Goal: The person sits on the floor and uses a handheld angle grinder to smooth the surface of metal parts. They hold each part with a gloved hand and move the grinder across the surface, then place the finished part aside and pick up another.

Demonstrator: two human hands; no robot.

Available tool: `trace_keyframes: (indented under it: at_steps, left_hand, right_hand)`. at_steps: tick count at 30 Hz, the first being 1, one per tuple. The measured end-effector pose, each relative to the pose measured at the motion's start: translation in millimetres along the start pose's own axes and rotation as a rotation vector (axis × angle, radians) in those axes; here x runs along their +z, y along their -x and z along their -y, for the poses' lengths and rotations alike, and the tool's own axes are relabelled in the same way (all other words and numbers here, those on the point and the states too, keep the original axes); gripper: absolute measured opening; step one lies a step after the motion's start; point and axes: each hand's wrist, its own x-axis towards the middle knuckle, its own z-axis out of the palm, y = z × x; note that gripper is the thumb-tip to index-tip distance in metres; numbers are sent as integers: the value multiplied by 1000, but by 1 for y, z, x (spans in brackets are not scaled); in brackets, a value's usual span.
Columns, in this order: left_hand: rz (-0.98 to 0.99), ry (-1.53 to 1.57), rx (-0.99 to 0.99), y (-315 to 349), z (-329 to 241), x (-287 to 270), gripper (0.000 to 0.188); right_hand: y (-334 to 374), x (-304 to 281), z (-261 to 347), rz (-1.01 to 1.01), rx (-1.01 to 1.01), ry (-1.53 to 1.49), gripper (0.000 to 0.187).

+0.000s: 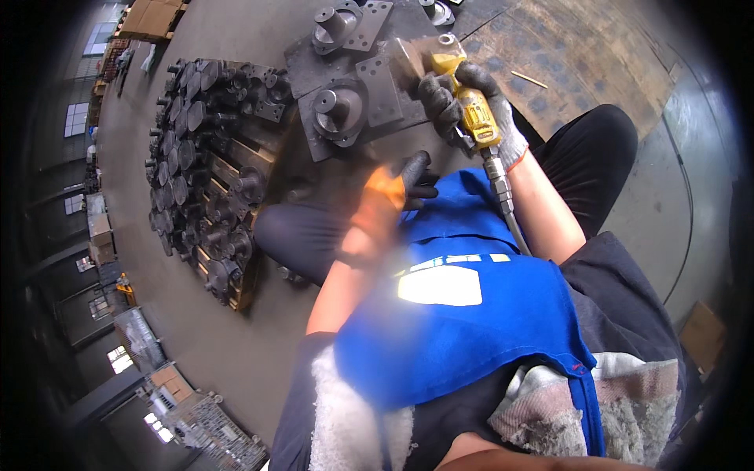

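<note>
Air tool: one, a yellow air tool [477, 115] that the right hand [509, 122] is gripping, fingers wrapping right around it
Left hand: the other of two gloved hands, the left hand [400, 186] is hanging below-left of the tool, fingers spreading apart, a bit blurry
Hose: one hose [516, 233], trailing down from the tool
Brownish block: one brownish block [411, 63] sitting just by the tool's nose, can't tell if they're touching
Flanged parts: two flanged parts [338, 112] standing left of the tool, plus one getting cropped above it
Holed plates: two holed plates [380, 90] lying left of the tool
Stick: one wooden stick [528, 79] lying right of the tool
Pallet pile: dark metal parts [188, 118] crowding far left of the tool, too many to count
</note>
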Motion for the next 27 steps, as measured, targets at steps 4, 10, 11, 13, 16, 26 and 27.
trace_keyframes:
  at_steps: [4, 10, 11, 13, 16, 26, 27]
  left_hand:
    - [132, 86, 265, -1, 28, -13, 50]
    - [292, 340, 259, -25, -21, 19, 45]
    - [337, 359, 174, -33, -40, 25, 40]
    - [368, 760, -104, -20, -73, 26, 41]
    - [390, 895, 165, -44, -55, 30, 53]
    - [-288, -437, 823, -112, -5, 17, 49]
    - [-369, -562, 846, -111, -3, 10, 49]
  right_hand:
    - [6, 40, -2, -343, -173, 486, 36]
    - [9, 78, -12, -586, -14, 1229, 27]
    - [6, 73, -7, -552, -29, 1367, 25]
    - [-2, 73, 0, -169, -52, 1937, 22]
    - [-18, 96, -10, -35, 100, 2244, 24]
    - [-107, 92, 15, 449, 555, 2546, 30]
    - [-115, 85, 15, 405, 570, 2461, 31]
